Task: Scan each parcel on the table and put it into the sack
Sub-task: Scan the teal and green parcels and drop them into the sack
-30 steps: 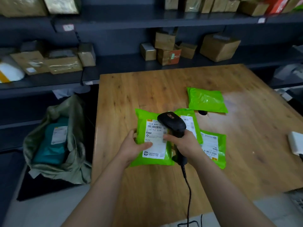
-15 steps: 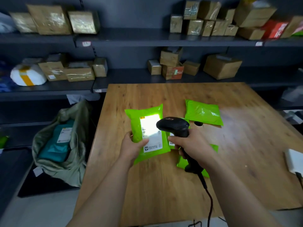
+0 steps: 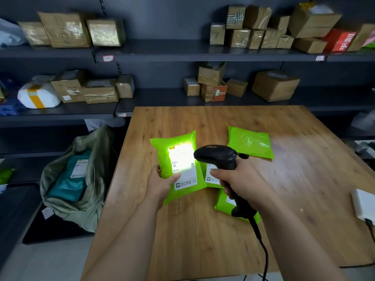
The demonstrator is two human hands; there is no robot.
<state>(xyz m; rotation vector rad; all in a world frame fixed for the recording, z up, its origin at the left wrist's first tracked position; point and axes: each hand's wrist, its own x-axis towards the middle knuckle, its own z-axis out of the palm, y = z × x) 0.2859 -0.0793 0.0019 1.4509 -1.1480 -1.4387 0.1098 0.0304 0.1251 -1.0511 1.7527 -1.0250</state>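
Now | wooden table (image 3: 304,189) | shelves (image 3: 182,51) of boxes (image 3: 275,85) behind | left hand (image 3: 160,184) holds parcel (image 3: 162,151) | right hand (image 3: 241,179) grips scanner (image 3: 215,155)

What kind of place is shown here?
Probably a courier parcel station: shelves stacked with taped boxes, a scanner lighting the label on a green parcel, and a sack beside the table.
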